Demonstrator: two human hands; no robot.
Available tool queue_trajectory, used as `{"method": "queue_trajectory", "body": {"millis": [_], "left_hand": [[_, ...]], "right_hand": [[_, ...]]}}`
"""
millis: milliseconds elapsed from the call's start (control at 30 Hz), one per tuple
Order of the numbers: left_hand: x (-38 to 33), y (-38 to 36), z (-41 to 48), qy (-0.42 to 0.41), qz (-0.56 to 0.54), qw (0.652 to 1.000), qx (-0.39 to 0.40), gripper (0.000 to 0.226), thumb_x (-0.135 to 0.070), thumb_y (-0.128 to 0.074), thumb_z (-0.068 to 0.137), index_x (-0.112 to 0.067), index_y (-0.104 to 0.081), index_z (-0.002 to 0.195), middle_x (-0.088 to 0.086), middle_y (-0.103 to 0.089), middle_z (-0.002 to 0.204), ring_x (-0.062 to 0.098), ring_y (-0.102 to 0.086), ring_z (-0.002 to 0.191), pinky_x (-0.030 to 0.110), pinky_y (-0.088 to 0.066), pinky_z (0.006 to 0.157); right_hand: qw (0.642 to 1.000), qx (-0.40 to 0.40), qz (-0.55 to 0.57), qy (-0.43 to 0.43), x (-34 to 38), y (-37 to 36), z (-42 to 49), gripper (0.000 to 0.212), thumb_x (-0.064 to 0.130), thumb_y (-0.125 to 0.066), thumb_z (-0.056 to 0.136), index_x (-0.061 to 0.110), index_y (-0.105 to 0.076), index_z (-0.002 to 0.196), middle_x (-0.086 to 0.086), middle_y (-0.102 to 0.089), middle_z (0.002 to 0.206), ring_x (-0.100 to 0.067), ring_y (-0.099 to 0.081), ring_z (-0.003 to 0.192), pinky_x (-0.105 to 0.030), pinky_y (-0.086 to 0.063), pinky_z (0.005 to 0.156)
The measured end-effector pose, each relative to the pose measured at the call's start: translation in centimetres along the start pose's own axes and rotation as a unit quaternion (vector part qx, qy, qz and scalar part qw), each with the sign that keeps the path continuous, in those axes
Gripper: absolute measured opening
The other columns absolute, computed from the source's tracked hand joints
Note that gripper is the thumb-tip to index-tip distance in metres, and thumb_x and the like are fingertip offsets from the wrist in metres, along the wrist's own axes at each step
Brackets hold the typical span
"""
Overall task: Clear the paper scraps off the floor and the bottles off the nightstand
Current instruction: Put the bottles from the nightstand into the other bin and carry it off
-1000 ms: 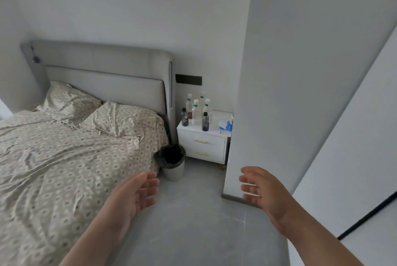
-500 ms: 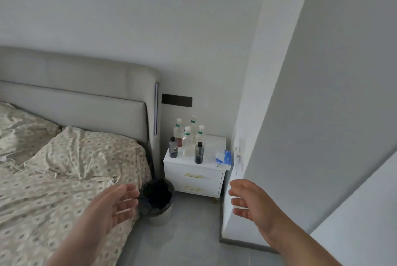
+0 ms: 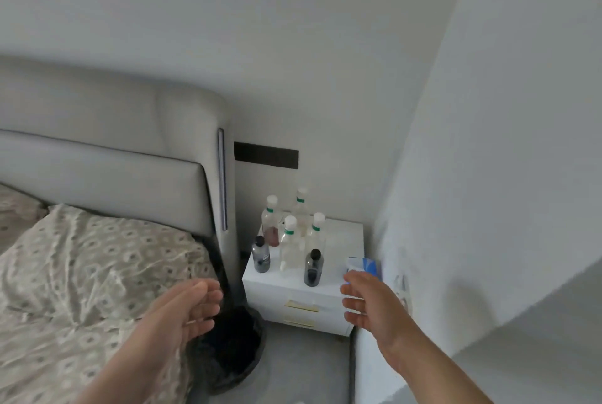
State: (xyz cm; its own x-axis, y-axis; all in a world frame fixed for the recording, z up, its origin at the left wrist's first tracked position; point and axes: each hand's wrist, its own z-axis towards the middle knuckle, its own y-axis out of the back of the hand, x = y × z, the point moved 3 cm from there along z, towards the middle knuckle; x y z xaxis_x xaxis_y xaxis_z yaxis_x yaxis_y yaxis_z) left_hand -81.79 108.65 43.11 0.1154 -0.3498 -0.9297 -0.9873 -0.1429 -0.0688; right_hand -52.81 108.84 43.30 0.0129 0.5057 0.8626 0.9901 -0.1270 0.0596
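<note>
Bottles: six stand upright in a cluster on the nightstand [image 3: 338, 286], toward its left and back. Four are tall clear bottles [image 3: 289, 248] with white caps and green neck bands; one of them [image 3: 271, 224] has reddish liquid at the bottom. Two are short dark bottles with black caps, one [image 3: 261, 254] at the front left, the other [image 3: 313, 268] nearer the front middle.
Nightstand: white, two drawers with pale handles, set between the bed's headboard [image 3: 136, 156] and the wall corner on the right.
Paper scraps: none can be made out on the strip of floor [image 3: 303, 367] that shows.
Change from earlier: the nightstand and bottles fill more of the view than half a second ago and sit closer to both hands; less of the bed and floor shows. The bottles stand as they did.
Left hand [image 3: 187, 309]: palm turned inward toward the right, fingers [image 3: 208, 293] loosely spread and slightly curled, holding nothing; it hangs over the bed's edge and the bin, apart from the nightstand.
Right hand [image 3: 371, 302]: palm facing left, fingers [image 3: 353, 301] spread and empty, in front of the nightstand's right front corner; touching or not, I cannot tell.
Blue packet [image 3: 366, 265]: on the nightstand's right edge, just behind the right hand's fingertips.
Bin [image 3: 234, 348]: black-lined, on the floor beside the bed, just left of the nightstand.
Dark panel [image 3: 265, 159]: on the wall above the bottles.
</note>
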Motion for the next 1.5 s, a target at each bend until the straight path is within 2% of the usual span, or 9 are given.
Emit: {"method": "queue_trajectory", "body": {"millis": [300, 500, 633, 767, 833, 933, 1067, 1333, 1500], "left_hand": [[1.5, -3.1, 19.7, 0.107, 0.016, 0.994, -0.033, 0.017, -0.017, -0.051, 0.094, -0.008, -0.065, 0.099, 0.01, -0.067, 0.094, 0.023, -0.062, 0.085, 0.032, -0.05, 0.072], [4.1, -4.2, 30.2, 0.099, 0.133, 0.986, -0.006, 0.014, -0.019, -0.06, 0.089, -0.029, -0.067, 0.097, -0.004, -0.069, 0.098, 0.017, -0.063, 0.095, 0.037, -0.052, 0.09], [7.7, -5.1, 36.5, 0.079, 0.272, 0.959, 0.01, 0.044, -0.021, -0.064, 0.083, -0.021, -0.057, 0.127, -0.005, -0.062, 0.122, 0.012, -0.057, 0.113, 0.027, -0.042, 0.097], [11.6, -6.3, 40.9, 0.051, 0.416, 0.906, 0.057, 0.067, -0.035, -0.064, 0.077, -0.024, -0.041, 0.14, -0.009, -0.045, 0.14, 0.015, -0.046, 0.128, 0.029, -0.038, 0.105], [13.2, -6.9, 42.0, 0.042, 0.449, 0.888, 0.09, 0.058, -0.036, -0.063, 0.076, -0.025, -0.05, 0.132, -0.011, -0.048, 0.133, 0.018, -0.049, 0.122, 0.033, -0.041, 0.102], [14.8, -7.4, 42.8, 0.004, 0.486, 0.867, 0.11, 0.017, -0.025, -0.06, 0.082, -0.031, -0.061, 0.098, -0.014, -0.054, 0.103, 0.019, -0.056, 0.099, 0.032, -0.05, 0.084], [16.2, -7.1, 43.3, -0.022, 0.511, 0.854, 0.098, 0.04, -0.014, -0.057, 0.086, -0.026, -0.055, 0.124, -0.012, -0.054, 0.122, 0.016, -0.052, 0.111, 0.027, -0.044, 0.086], [16.4, -6.7, 43.3, -0.027, 0.516, 0.853, 0.066, 0.038, -0.015, -0.059, 0.084, -0.03, -0.057, 0.119, -0.009, -0.062, 0.112, 0.018, -0.056, 0.098, 0.025, -0.04, 0.072], [16.0, -5.7, 41.7, -0.016, 0.481, 0.876, 0.033, 0.035, -0.017, -0.062, 0.084, -0.03, -0.058, 0.116, -0.011, -0.058, 0.094, 0.018, -0.055, 0.084, 0.026, -0.041, 0.07]], "right_hand": [[0.996, -0.022, -0.06, -0.062, 2.7, -5.0, 19.2, 0.013, 0.022, -0.05, 0.093, 0.019, -0.059, 0.083, -0.007, -0.058, 0.094, -0.023, -0.054, 0.092, -0.043, -0.049, 0.092], [0.988, -0.088, -0.117, -0.055, 1.3, -5.2, 28.1, 0.007, 0.019, -0.056, 0.09, 0.018, -0.063, 0.092, -0.002, -0.062, 0.091, -0.021, -0.06, 0.087, -0.042, -0.051, 0.091], [0.977, -0.139, -0.161, -0.023, 1.3, -4.4, 32.5, 0.022, 0.016, -0.059, 0.088, 0.017, -0.062, 0.11, -0.001, -0.064, 0.102, -0.023, -0.061, 0.099, -0.033, -0.045, 0.088], [0.954, -0.173, -0.246, 0.017, 0.6, -4.0, 36.0, 0.02, 0.02, -0.059, 0.088, 0.019, -0.062, 0.108, 0.003, -0.065, 0.103, -0.018, -0.059, 0.097, -0.028, -0.039, 0.081], [0.933, -0.148, -0.326, -0.021, -1.7, -4.4, 37.2, 0.025, 0.031, -0.059, 0.087, 0.023, -0.06, 0.111, 0.005, -0.062, 0.108, -0.015, -0.056, 0.098, -0.027, -0.037, 0.079], [0.905, -0.071, -0.414, -0.075, -6.1, -5.5, 38.0, 0.049, 0.045, -0.061, 0.083, 0.028, -0.051, 0.127, 0.005, -0.055, 0.126, -0.016, -0.054, 0.113, -0.028, -0.041, 0.086], [0.882, -0.033, -0.466, -0.062, -9.0, -6.6, 38.7, 0.033, 0.042, -0.061, 0.078, 0.031, -0.057, 0.108, 0.006, -0.063, 0.107, -0.014, -0.059, 0.094, -0.026, -0.048, 0.074], [0.866, -0.093, -0.491, -0.005, -10.0, -6.3, 39.9, 0.021, 0.021, -0.062, 0.084, 0.023, -0.06, 0.105, 0.005, -0.062, 0.101, -0.013, -0.049, 0.081, -0.022, -0.036, 0.065], [0.87, -0.105, -0.482, 0.02, -10.6, -6.2, 39.7, 0.015, 0.018, -0.064, 0.082, 0.022, -0.063, 0.096, 0.005, -0.062, 0.093, -0.014, -0.052, 0.079, -0.007, -0.027, 0.056]]}}
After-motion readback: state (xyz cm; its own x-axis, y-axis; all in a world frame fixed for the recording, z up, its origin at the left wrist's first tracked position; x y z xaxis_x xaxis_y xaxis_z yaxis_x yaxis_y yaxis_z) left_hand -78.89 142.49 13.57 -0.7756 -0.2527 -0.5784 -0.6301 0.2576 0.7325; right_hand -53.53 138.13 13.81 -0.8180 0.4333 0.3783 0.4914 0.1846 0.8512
